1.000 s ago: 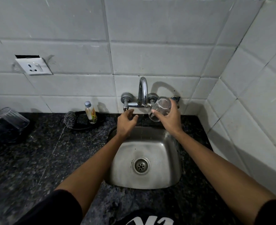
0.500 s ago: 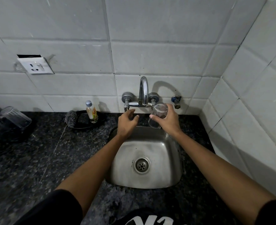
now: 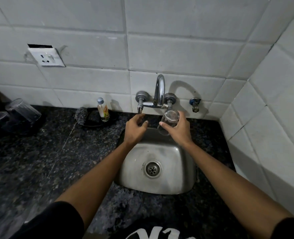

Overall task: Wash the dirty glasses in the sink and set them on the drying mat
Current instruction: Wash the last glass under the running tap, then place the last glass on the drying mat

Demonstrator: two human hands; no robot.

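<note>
The right hand holds a clear glass over the back edge of the sink, just below the curved spout of the tap. Its fingers curl round the far side of the glass while the thumb presses across the near side, so the glass sits wrapped between them, tilted with its mouth up and toward the wall. The lower part of the glass sticks out past the thumb toward the basin.

The left hand hovers just beside it, under the left tap handle. Its fingers are loosely curled and a little apart, gripping nothing; the fingertips come close to the handle, but I cannot tell whether they touch it.

The sink is a small steel basin with a round drain in the middle, set into a dark speckled stone table. At the back of the table, left of the tap, a small bottle stands on a dark dish with a scrubber beside it. Far to the left, two more glasses rest upside down on a dark mat. The wall behind is pale tile with a white socket, and a tiled side wall closes in on the right.
</note>
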